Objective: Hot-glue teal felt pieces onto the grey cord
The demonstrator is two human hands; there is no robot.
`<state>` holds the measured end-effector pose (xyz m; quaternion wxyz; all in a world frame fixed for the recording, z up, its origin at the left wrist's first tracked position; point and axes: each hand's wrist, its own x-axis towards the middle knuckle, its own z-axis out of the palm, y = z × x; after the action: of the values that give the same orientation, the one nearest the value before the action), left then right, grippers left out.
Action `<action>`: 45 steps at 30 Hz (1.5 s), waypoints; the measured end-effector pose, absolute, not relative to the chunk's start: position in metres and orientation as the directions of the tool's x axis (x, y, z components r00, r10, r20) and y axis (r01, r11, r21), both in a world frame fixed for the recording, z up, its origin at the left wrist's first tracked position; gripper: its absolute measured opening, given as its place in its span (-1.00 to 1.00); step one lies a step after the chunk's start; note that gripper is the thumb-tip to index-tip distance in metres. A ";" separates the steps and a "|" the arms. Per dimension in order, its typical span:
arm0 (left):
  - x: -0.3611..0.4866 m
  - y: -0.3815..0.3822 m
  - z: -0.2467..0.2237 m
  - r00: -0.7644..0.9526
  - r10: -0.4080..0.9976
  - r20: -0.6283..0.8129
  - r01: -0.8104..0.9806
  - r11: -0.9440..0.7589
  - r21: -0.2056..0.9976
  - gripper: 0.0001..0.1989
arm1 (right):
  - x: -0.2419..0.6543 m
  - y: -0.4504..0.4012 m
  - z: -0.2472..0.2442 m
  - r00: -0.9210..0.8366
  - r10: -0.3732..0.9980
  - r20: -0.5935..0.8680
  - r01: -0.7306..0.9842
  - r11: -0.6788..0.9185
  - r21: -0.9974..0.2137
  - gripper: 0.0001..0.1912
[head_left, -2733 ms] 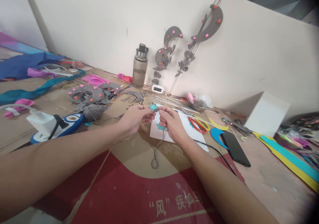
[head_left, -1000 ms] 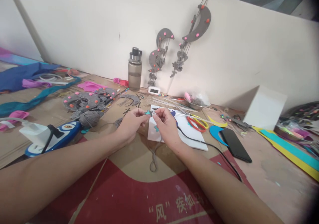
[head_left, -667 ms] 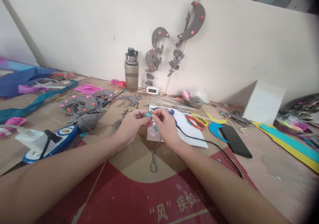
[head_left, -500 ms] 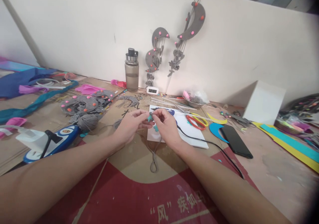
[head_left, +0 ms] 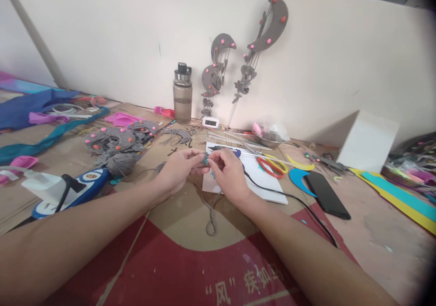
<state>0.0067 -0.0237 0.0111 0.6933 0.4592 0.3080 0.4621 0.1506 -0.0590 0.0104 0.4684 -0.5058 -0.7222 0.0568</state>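
Observation:
My left hand (head_left: 180,169) and my right hand (head_left: 230,175) meet over the cardboard, both closed in a pinch. Between their fingertips is a small teal felt piece (head_left: 205,160), star-like in outline and mostly covered by the fingers. A grey cord (head_left: 211,226) runs below the hands and ends in a knotted loop on the cardboard. Under and beyond my right hand lies a white board (head_left: 254,175). A blue tool (head_left: 236,153) with a black cable rests on it, partly hidden by that hand. Scissors with red and yellow handles (head_left: 270,169) lie at the board's right side.
A blue crescent (head_left: 299,181) and a black phone (head_left: 327,194) lie to the right. On the left are a power strip (head_left: 90,181), grey yarn (head_left: 121,164) and dotted grey crescents (head_left: 109,139). A water bottle (head_left: 183,99) stands by the wall, near hanging moon ornaments (head_left: 223,45).
My view has shifted slightly, moving the background a little right in the picture. The teal piece has turned between my fingertips and shows less. Both hands stay together in nearly the same place.

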 end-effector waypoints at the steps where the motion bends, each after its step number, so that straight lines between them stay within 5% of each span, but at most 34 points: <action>1: 0.007 -0.024 0.012 0.391 0.920 -0.004 -0.372 0.162 0.914 -0.83 | 0.151 -0.059 0.010 -0.057 0.778 0.626 0.685 0.486 -0.543 -0.94; 16: 0.007 -0.024 0.013 0.369 0.928 -0.045 -0.429 0.214 0.878 -0.86 | 0.150 -0.059 0.008 -0.104 0.764 0.637 0.723 0.497 -0.479 -0.89; 23: 0.006 -0.024 0.010 0.380 0.924 -0.052 -0.371 0.203 0.906 -0.82 | 0.149 -0.058 0.010 -0.047 0.807 0.589 0.797 0.385 -0.465 -0.80; 45: 0.012 -0.022 0.003 0.267 0.954 0.139 -0.148 -0.102 0.984 -0.81 | 0.148 -0.059 0.014 -0.009 0.823 0.568 0.794 0.351 -0.496 -0.71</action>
<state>0.0118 -0.0222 0.0030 0.5653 0.5604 0.3596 0.4869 0.1478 -0.0588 0.0143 0.4138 -0.5694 -0.7101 0.0177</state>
